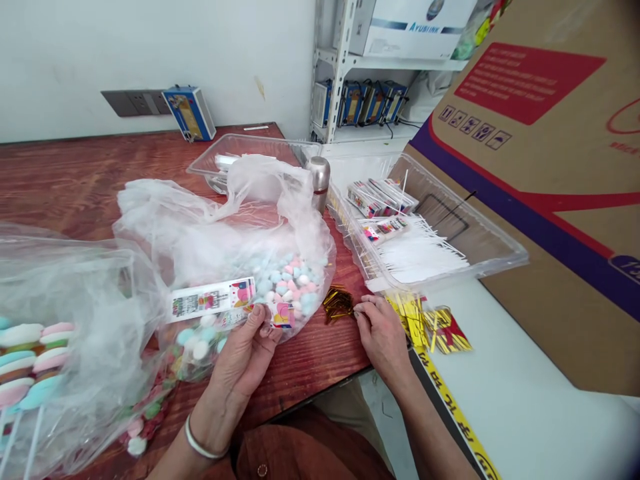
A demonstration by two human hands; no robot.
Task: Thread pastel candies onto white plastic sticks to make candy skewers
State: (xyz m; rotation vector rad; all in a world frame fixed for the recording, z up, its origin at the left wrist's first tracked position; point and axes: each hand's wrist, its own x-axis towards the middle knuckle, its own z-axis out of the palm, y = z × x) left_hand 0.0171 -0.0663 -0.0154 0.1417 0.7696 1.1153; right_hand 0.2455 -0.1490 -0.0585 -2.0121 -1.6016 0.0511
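Observation:
My left hand (pixel 246 355) grips a small clear packet (pixel 215 300) with a printed colourful label, held over a large plastic bag of pastel pink, blue and white candies (pixel 287 277). My right hand (pixel 381 333) rests at the table's front edge, fingers pinched at a small pile of gold twist ties (pixel 338 303). More gold and yellow ties (pixel 440 328) lie just right of that hand.
A clear tray (pixel 493 257) with white sticks and printed packets stands at right, beside a big cardboard box (pixel 560 173). Another clear tray (pixel 235 150) and a metal flask (pixel 320 180) sit behind. A bag of pastel lollipops (pixel 35 353) lies left.

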